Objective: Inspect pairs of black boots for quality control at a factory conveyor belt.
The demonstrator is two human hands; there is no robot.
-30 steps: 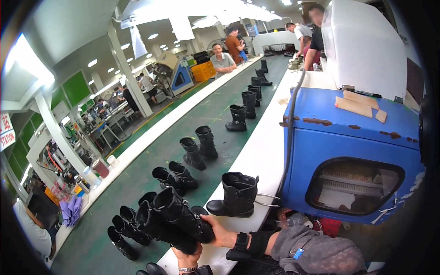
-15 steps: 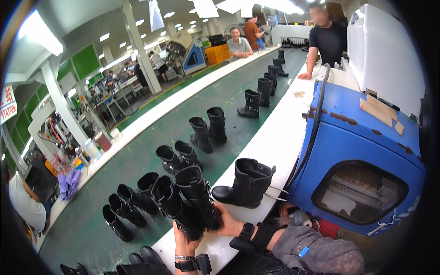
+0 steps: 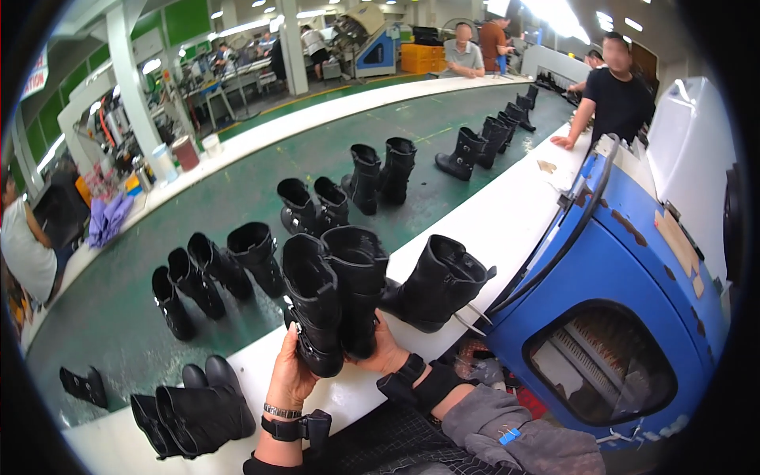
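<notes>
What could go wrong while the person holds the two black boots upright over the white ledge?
The left hand and right hand grip the pair of black boots only at the soles, so the tall shafts might tip. A single black boot stands close beside them and could be knocked over.

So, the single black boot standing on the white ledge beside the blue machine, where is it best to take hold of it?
Probably at the open top of the shaft of the single boot, coming from above. It stands upright on its sole on the white ledge, the opening faces up and is free, while the toe points toward the pair of boots held in the left hand and right hand.
</notes>
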